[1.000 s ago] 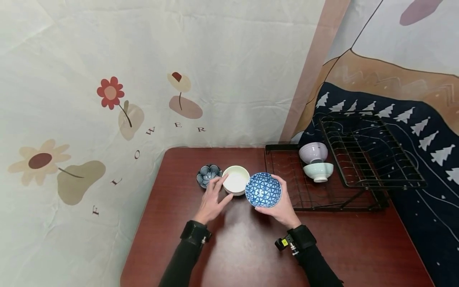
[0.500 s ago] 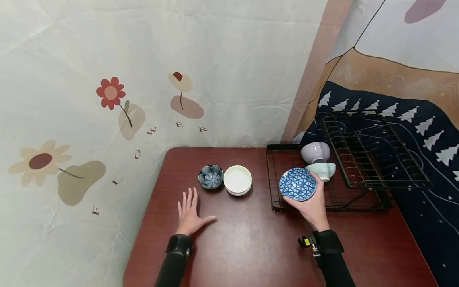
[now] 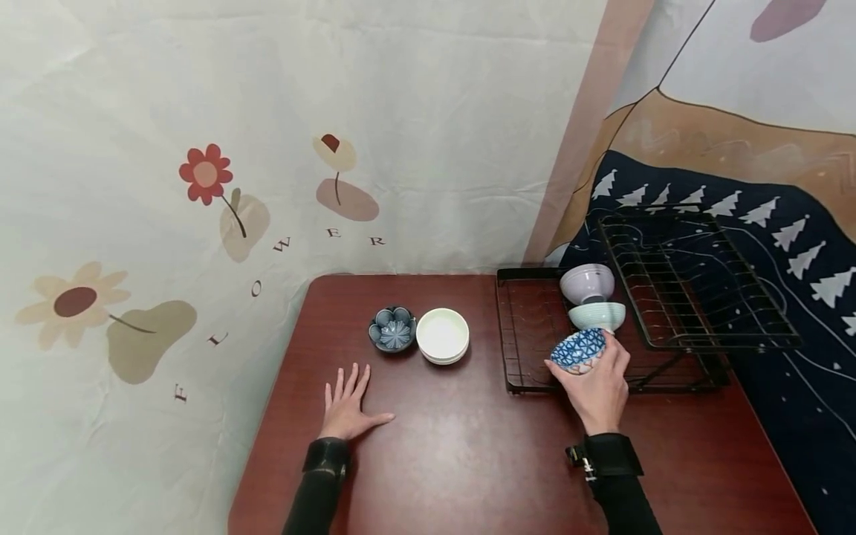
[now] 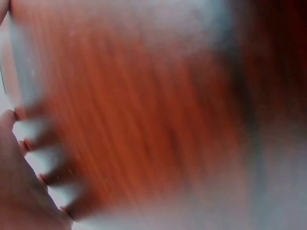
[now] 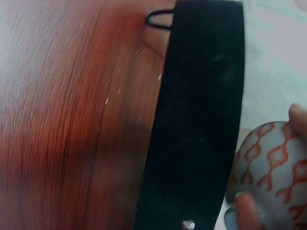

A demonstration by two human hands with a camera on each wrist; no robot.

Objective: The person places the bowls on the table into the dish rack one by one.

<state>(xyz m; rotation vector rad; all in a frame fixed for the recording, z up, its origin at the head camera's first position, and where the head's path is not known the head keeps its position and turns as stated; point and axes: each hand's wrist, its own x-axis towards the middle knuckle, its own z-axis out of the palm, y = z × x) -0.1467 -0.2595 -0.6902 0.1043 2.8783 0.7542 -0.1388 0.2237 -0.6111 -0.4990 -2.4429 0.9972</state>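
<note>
My right hand (image 3: 600, 385) grips a bowl (image 3: 579, 351) by its side, over the near part of the black wire dish rack (image 3: 528, 388). Blue triangles pattern the inside of this bowl, and orange marks run over its outside, seen in the right wrist view (image 5: 273, 163). It is tilted, its opening facing away to the left. Just behind it in the rack, a pale green bowl (image 3: 597, 315) lies on its side, with a lilac bowl (image 3: 587, 284) beyond. My left hand (image 3: 345, 414) is spread, fingers straight, at the left of the table and holds nothing.
A dark flower-shaped bowl (image 3: 392, 330) and stacked cream bowls (image 3: 443, 336) stand side by side on the brown table (image 3: 428, 461). The rack's upper tier (image 3: 695, 282) overhangs at the right. A printed cloth (image 3: 435, 148) hangs behind.
The right hand has carried the blue-patterned bowl rightward from beside the cream bowls to the rack and tipped it. My left hand has drawn back from the cream bowls toward the near left.
</note>
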